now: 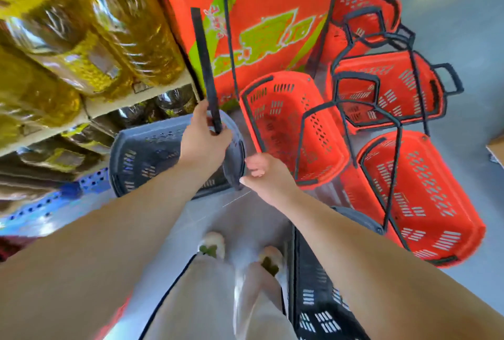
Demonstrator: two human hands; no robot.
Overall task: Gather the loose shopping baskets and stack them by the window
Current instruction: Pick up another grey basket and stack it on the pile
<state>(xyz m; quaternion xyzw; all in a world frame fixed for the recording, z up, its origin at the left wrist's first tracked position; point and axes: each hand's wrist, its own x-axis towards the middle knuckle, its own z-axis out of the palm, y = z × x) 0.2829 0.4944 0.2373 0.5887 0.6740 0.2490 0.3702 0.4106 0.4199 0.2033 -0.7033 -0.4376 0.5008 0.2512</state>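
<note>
A tall orange display stand [261, 36] with green lettering and a green top fills the upper middle, rising from the grey floor [447, 6]. To its left run shelves [114, 105] packed with big bottles of yellow cooking oil [131, 20], with darker bottles on the tier below. Right of the stand, several orange shopping baskets with black handles lie scattered on the floor: one orange basket [289, 126] sits just beside the stand's base, a second [395, 88] lies behind it, a third [425, 197] is tilted at the right edge, and more [362, 3] are pushed against the stand's far side. A grey shopping basket [152, 154] sits at the foot of the shelves, directly under the hands, and a black basket [319, 298] stands by the person's right leg at the bottom of the view. The left hand [207, 140] is closed around the lower end of a long black handle bar [206, 66], which stands nearly upright above the grey basket's right end. The right hand [264, 173] is at that basket's right rim, fingers curled loosely and thumb out; whether it actually grips the rim cannot be told. Below, the person's light trousers [207, 298] and pale slippers [214, 245] show on the floor.
</note>
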